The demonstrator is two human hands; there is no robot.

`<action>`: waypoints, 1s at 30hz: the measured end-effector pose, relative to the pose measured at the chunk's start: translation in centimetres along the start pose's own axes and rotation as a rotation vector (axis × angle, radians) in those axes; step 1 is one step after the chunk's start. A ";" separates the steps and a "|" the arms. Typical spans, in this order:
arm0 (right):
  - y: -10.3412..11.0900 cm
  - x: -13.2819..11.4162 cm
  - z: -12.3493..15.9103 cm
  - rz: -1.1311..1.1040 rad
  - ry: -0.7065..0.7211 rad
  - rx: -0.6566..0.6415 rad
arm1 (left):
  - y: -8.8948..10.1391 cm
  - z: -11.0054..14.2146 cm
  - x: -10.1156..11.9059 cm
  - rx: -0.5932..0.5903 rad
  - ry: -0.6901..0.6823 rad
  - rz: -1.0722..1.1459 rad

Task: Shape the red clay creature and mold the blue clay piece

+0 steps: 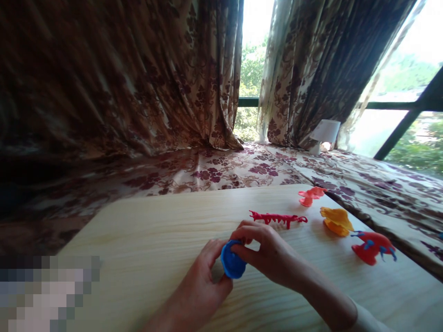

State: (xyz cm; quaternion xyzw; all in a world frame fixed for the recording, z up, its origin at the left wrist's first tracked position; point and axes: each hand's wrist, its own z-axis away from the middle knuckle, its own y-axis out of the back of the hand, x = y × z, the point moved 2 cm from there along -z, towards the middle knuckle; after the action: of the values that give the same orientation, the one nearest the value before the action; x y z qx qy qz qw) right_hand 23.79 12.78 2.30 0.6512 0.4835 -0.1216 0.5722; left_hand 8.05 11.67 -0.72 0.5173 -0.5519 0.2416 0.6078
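A round, shallow blue piece of modelling clay (233,263) is held up over the table between both hands. My left hand (204,281) is closed around its left and lower edge, thumb at the bottom. From the upper right, my right hand (265,249) pinches its rim, with the thumb on the clay's face and the fingers behind. Just beyond my right hand lies a long, thin crimson clay figure (278,217) with short legs and a curled end. The back of the blue piece is hidden.
On the right of the wooden table (145,230) stand a coral clay figure (311,196), a yellow-orange one (336,221) and a red one with blue strands (374,246). Behind are a patterned cloth surface (242,168), a small white lamp (325,131) and curtains (194,83).
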 end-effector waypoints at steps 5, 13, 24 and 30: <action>-0.4 -0.3 -0.1 0.081 0.078 0.060 | -0.3 0.0 -0.3 0.023 0.044 0.030; 0.7 0.3 0.0 -0.013 0.037 -0.009 | -0.1 0.0 -0.4 -0.014 0.040 0.103; 1.3 0.3 0.1 -0.051 0.057 0.006 | 0.3 0.0 0.0 -0.053 -0.023 0.107; 0.8 0.3 0.1 -0.038 0.055 -0.025 | 0.1 0.0 -0.2 -0.070 -0.058 0.025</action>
State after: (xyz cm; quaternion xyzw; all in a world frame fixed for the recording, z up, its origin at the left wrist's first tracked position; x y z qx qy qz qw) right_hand 24.61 12.90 2.53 0.6378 0.5129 -0.1083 0.5643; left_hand 7.88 11.75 -0.85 0.4954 -0.5838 0.2149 0.6062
